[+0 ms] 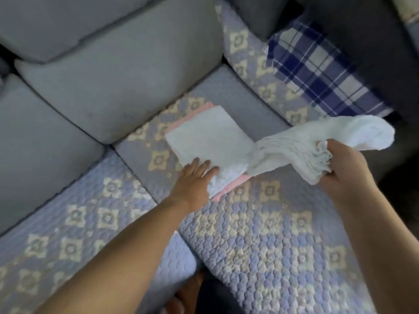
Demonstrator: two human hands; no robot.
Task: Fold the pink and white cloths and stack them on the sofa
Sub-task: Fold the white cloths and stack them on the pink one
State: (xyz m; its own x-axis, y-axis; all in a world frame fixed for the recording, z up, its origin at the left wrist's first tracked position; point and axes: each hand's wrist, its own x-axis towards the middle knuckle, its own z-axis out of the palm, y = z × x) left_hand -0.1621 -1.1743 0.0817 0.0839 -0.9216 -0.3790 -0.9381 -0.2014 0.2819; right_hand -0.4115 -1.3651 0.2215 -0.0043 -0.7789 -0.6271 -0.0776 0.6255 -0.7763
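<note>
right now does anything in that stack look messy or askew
Yes: the stack's near corner is rumpled under the left hand, and the pink cloth sticks out beneath the folded white cloth. The right hand holds another white cloth, bunched.

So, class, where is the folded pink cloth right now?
Centre of the head view: the folded pink cloth lies on the quilted sofa cover, under the folded white cloth.

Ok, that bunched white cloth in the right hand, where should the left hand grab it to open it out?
Judging by its pose: take the free rounded end of the bunched white cloth, reaching in from above. It sticks out beyond the right hand, which grips the gathered edges.
</note>
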